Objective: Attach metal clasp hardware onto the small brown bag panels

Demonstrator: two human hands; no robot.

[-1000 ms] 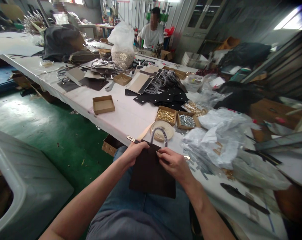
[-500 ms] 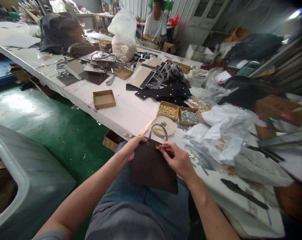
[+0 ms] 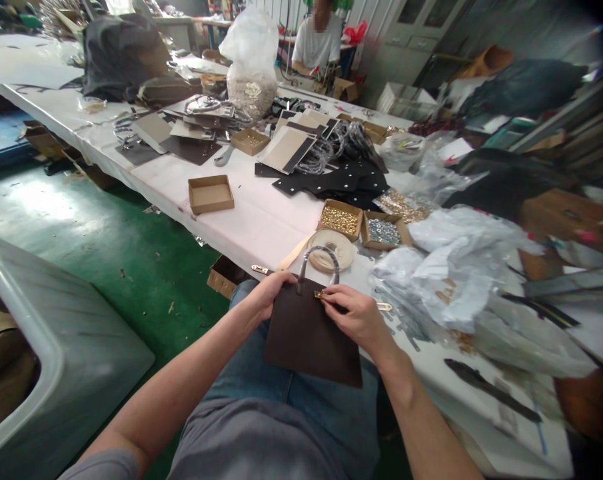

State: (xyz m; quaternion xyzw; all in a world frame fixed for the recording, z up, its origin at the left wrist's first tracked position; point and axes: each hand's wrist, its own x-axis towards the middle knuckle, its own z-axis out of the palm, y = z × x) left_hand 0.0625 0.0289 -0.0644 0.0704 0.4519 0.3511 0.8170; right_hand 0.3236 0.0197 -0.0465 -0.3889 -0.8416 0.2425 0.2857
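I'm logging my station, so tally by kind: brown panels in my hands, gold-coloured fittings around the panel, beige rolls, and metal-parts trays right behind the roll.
Brown panel: 1
Gold-coloured fittings: 3
Beige roll: 1
Metal-parts trays: 2
Total: 7

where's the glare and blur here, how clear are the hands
Head view: glare on the green floor; same view: right edge smeared, top right corner dark; same view: left hand and right hand fairly clear, gold metal piece too small for detail.
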